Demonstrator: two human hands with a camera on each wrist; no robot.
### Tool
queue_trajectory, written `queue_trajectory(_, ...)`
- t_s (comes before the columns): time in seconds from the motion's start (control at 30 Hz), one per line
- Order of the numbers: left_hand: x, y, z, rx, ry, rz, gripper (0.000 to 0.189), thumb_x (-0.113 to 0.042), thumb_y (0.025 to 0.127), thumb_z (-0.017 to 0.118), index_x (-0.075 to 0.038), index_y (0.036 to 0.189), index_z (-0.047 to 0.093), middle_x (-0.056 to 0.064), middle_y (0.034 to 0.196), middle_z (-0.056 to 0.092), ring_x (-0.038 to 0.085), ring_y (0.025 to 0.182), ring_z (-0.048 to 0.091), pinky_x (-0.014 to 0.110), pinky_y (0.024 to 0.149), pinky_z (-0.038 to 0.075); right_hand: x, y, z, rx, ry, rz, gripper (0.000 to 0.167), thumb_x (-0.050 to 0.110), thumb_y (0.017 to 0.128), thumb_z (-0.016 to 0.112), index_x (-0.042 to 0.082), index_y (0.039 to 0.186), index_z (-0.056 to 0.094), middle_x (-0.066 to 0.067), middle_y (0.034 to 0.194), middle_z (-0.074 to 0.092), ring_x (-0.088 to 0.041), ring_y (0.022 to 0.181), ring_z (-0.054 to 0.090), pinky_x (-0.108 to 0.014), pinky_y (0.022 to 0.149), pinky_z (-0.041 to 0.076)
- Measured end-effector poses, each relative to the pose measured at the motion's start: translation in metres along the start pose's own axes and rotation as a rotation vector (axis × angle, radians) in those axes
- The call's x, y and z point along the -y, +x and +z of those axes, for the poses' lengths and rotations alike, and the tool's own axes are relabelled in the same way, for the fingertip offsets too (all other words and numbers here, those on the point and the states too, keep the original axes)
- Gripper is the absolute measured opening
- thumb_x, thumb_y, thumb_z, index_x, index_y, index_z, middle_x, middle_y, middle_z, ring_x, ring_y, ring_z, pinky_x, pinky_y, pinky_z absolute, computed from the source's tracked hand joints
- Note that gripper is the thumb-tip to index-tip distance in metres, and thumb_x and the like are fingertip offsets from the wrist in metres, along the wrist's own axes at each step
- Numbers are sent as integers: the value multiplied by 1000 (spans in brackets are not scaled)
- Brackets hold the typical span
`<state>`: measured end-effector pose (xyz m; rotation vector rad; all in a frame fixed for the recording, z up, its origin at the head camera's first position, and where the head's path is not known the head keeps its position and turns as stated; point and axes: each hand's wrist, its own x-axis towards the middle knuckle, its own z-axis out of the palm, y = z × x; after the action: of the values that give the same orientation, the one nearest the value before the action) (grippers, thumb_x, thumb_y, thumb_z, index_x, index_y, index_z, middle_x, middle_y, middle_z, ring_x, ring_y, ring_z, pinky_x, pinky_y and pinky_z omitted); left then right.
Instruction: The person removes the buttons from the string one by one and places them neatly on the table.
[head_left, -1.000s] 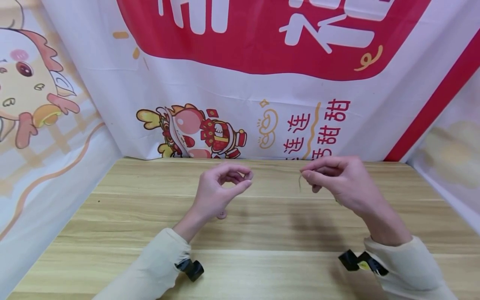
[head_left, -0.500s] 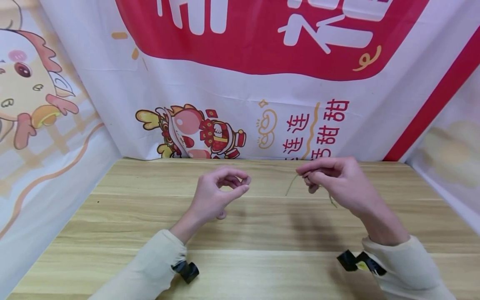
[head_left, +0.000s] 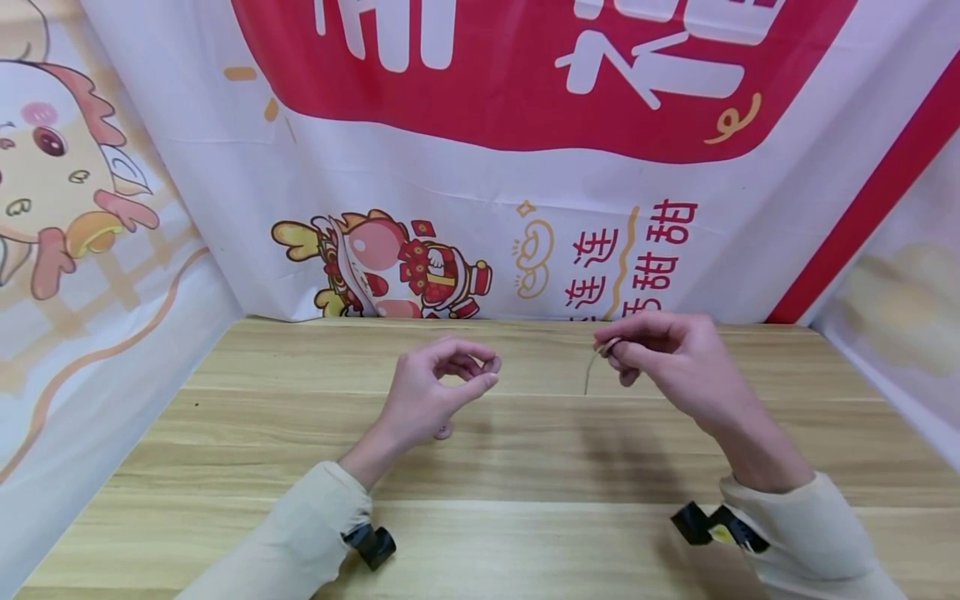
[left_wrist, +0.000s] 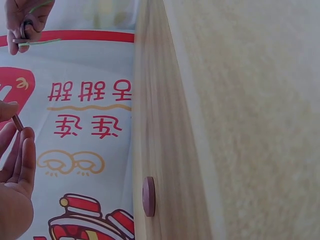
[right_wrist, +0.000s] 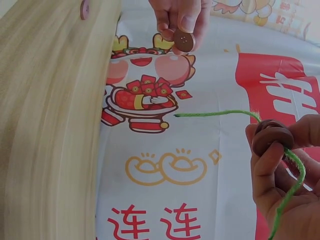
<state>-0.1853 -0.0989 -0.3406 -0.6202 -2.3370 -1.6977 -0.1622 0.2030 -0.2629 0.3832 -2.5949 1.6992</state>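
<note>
My left hand [head_left: 435,383] pinches a round brown button [right_wrist: 184,41] between thumb and fingertips, small holes showing in its face. To its right, at about the same height over the table, my right hand [head_left: 686,362] holds brown stacked buttons [right_wrist: 272,140] in its fingers. A green string [right_wrist: 217,114] comes out of both sides of the stack; one end reaches out toward the left hand and the other trails down past the palm. Another button [left_wrist: 149,196] lies on the wooden table below the left hand, partly covered by the wrist in the head view.
The wooden table [head_left: 480,542] runs back to a white and red printed cloth [head_left: 480,183]. More printed cloth [head_left: 67,275] hangs along the left side. A tiny dark speck [head_left: 197,404] lies on the table at the left.
Buttons have come into view at my right fingertips, and the string's free end has swung out left, then back a little. My left hand has shifted slightly left with its button.
</note>
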Motion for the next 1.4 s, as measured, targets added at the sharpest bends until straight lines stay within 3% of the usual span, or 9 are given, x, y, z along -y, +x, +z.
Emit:
queue_trajectory(0.27,3,0,1,21,-2,-34,24,-14,91,85,-12,113,78,5,105,79,18,89,72,22,78,61,0,0,0,1,-17,12,21,16,100,75,3,117,76,-1,104,80,-18,87,75,-30,75,66)
queue_trajectory(0.63,12,1,0,131,90,-66,22,-12,89,86,-11,110,79,2,102,80,15,87,72,31,78,62,0,0,1,14,-3,13,20,14,100,74,1,115,76,-4,102,81,-17,85,76,-32,76,66)
queue_trajectory(0.8,13,2,-2,162,116,-71,23,-11,89,86,-10,111,79,1,101,80,14,86,72,33,79,63,0,1,1,24,15,-6,22,12,99,76,-1,116,76,2,99,82,-16,86,77,-33,76,66)
queue_trajectory(1.2,13,1,-4,197,143,-105,24,-16,90,86,-11,112,78,0,100,79,13,87,70,25,76,60,-1,2,1,60,-26,0,22,16,99,76,5,118,78,-8,109,82,-17,89,78,-33,78,66)
queue_trajectory(1.4,13,2,-5,216,165,-121,21,-16,90,86,-13,109,78,-2,96,78,12,85,69,23,74,60,-2,1,2,60,-18,-22,22,15,98,77,4,117,78,-6,106,82,-17,88,78,-33,77,67)
